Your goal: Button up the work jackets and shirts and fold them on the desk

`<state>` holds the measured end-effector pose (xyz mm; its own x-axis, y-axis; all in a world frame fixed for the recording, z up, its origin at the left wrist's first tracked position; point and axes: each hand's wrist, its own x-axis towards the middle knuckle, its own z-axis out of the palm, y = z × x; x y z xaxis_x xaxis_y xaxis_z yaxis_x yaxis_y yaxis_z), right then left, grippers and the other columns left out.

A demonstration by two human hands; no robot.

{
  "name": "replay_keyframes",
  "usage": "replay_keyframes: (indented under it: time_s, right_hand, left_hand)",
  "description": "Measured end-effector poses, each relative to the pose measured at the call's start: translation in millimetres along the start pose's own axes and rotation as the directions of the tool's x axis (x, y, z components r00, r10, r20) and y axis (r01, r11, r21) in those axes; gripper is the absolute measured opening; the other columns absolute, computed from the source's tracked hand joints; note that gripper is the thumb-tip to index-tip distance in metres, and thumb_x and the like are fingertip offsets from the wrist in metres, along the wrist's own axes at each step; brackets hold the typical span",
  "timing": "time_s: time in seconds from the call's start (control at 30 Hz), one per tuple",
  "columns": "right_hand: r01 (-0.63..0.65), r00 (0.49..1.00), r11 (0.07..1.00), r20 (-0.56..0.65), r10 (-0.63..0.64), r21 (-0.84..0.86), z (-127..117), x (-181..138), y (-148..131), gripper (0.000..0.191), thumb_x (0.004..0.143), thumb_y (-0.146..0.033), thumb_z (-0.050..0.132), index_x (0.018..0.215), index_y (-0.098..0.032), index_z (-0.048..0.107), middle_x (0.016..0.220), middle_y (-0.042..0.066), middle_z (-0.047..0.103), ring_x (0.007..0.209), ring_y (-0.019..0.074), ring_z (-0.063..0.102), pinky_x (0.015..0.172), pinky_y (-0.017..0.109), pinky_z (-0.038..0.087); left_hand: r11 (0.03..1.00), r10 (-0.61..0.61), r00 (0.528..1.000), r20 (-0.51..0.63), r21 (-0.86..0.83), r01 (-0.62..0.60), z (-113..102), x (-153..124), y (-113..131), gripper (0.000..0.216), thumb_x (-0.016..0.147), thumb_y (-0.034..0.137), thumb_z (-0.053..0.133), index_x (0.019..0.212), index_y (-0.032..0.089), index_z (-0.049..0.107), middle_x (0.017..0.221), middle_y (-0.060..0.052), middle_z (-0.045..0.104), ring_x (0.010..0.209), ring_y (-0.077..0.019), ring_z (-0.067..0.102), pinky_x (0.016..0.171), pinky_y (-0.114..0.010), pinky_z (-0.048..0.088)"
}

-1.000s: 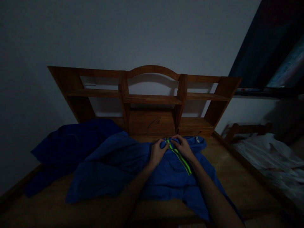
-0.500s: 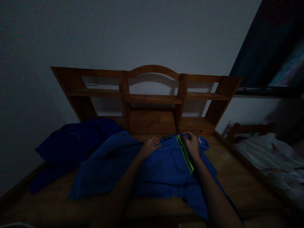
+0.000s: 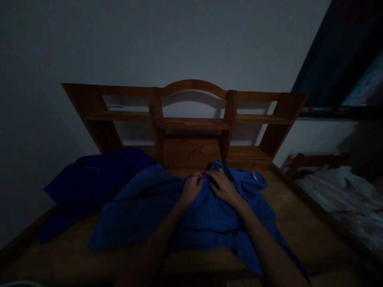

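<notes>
A bright blue garment [image 3: 143, 207] lies spread and rumpled on a wooden desk [image 3: 299, 227] in dim light. My left hand [image 3: 191, 189] and my right hand [image 3: 223, 187] rest side by side on its upper middle, near the collar, with fingers curled into the cloth. Only a tiny bit of the garment's neon green stripe [image 3: 220, 170] shows just beyond my right hand; the rest is covered by folded cloth. A small white label [image 3: 254, 174] shows at the garment's right top.
A darker blue cloth [image 3: 89, 179] is heaped at the desk's left back. A wooden shelf unit [image 3: 191, 123] stands along the back against a pale wall. To the right, beyond the desk edge, lies white bedding [image 3: 341, 199] and a wooden frame.
The hands spread apart along the top of the garment, then came back together. Blue cloth now covers the green stripe that lay exposed before.
</notes>
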<state>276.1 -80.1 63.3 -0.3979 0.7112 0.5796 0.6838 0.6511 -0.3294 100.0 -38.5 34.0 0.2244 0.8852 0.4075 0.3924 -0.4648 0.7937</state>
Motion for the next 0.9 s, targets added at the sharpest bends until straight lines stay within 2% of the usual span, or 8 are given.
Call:
replay_keyframes:
  time_s: [0.1, 0.17, 0.3, 0.37, 0.47, 0.6, 0.77, 0.9]
  right_hand:
    - [-0.064, 0.998, 0.998, -0.026, 0.064, 0.009, 6.2, -0.8, 4.6, 0.047, 0.084, -0.022, 0.049, 0.131, -0.025, 0.044, 0.12, 0.008, 0.055, 0.114, 0.0248, 0.047, 0.103, 0.046, 0.032]
    - [-0.119, 0.989, 0.992, -0.088, 0.121, 0.029, 4.4, -0.2, 6.0, 0.039, 0.083, -0.026, 0.053, 0.122, -0.023, 0.051, 0.112, 0.009, 0.057, 0.109, 0.0258, 0.048, 0.098, 0.045, 0.035]
    - [-0.157, 0.971, 0.973, -0.155, 0.183, 0.167, -7.9, 2.2, 7.2, 0.028, 0.081, -0.025, 0.056, 0.109, -0.023, 0.056, 0.106, 0.006, 0.058, 0.103, 0.0228, 0.051, 0.094, 0.038, 0.038]
    - [-0.161, 0.962, 0.96, -0.18, 0.205, 0.23, -14.8, 2.2, 9.8, 0.024, 0.081, -0.025, 0.055, 0.105, -0.023, 0.057, 0.104, 0.005, 0.058, 0.101, 0.021, 0.052, 0.092, 0.035, 0.039]
    - [-0.189, 0.946, 0.951, -0.213, 0.244, 0.246, -22.0, 0.5, 16.2, 0.017, 0.082, -0.028, 0.055, 0.097, -0.022, 0.061, 0.096, 0.004, 0.057, 0.093, 0.0193, 0.053, 0.087, 0.033, 0.04]
    - [-0.213, 0.961, 0.944, -0.122, 0.25, 0.25, -22.9, -2.1, 24.1, 0.016, 0.082, -0.034, 0.058, 0.089, -0.02, 0.063, 0.086, 0.003, 0.058, 0.083, 0.0171, 0.054, 0.079, 0.03, 0.041]
    - [-0.298, 0.951, 0.911, 0.008, 0.308, 0.284, -17.9, -3.5, 29.7, 0.026, 0.078, -0.044, 0.063, 0.087, -0.02, 0.063, 0.084, 0.001, 0.062, 0.078, 0.0159, 0.056, 0.072, 0.027, 0.042]
    - [-0.333, 0.94, 0.895, 0.028, 0.34, 0.296, -16.2, -4.4, 31.9, 0.033, 0.071, -0.047, 0.068, 0.088, -0.019, 0.062, 0.085, 0.001, 0.064, 0.079, 0.0161, 0.057, 0.072, 0.026, 0.042]
  left_hand:
    - [0.998, 0.04, 0.994, -0.103, -0.053, -0.046, 5.1, -2.9, 14.4, 0.013, 0.084, 0.031, 0.053, 0.093, 0.024, 0.058, 0.092, -0.002, 0.067, 0.091, -0.0174, 0.063, 0.082, -0.028, 0.045]
    - [0.984, 0.015, 0.993, -0.118, -0.174, -0.036, 10.0, -4.3, 21.2, 0.015, 0.083, 0.032, 0.055, 0.094, 0.022, 0.057, 0.093, -0.003, 0.067, 0.092, -0.0175, 0.063, 0.084, -0.028, 0.045]
    - [0.862, -0.053, 0.998, 0.023, -0.504, 0.058, 21.8, -7.9, 27.2, 0.031, 0.078, 0.031, 0.063, 0.104, 0.019, 0.052, 0.101, -0.007, 0.067, 0.094, -0.0176, 0.063, 0.083, -0.029, 0.048]
    - [0.8, -0.038, 0.992, 0.118, -0.591, 0.101, 27.4, -9.6, 26.4, 0.04, 0.076, 0.03, 0.066, 0.111, 0.019, 0.05, 0.107, -0.007, 0.066, 0.095, -0.0177, 0.063, 0.082, -0.029, 0.048]
    - [0.807, -0.04, 0.989, 0.141, -0.579, 0.115, 33.9, -9.5, 19.5, 0.037, 0.073, 0.03, 0.069, 0.106, 0.018, 0.056, 0.102, -0.007, 0.067, 0.093, -0.018, 0.064, 0.083, -0.03, 0.048]
    - [0.854, -0.13, 0.991, 0.028, -0.504, 0.126, 37.9, -4.1, 4.8, 0.023, 0.069, 0.029, 0.072, 0.087, 0.015, 0.066, 0.094, -0.009, 0.069, 0.091, -0.019, 0.063, 0.087, -0.032, 0.046]
    - [0.864, -0.115, 0.993, -0.002, -0.494, 0.099, 36.1, 1.4, -0.9, 0.017, 0.074, 0.026, 0.065, 0.086, 0.015, 0.067, 0.091, -0.008, 0.068, 0.089, -0.0181, 0.063, 0.087, -0.032, 0.046]
    - [0.87, -0.094, 0.994, 0.049, -0.481, 0.106, 29.8, 3.4, 1.0, 0.019, 0.075, 0.028, 0.066, 0.089, 0.015, 0.068, 0.095, -0.008, 0.068, 0.094, -0.0189, 0.062, 0.091, -0.032, 0.044]
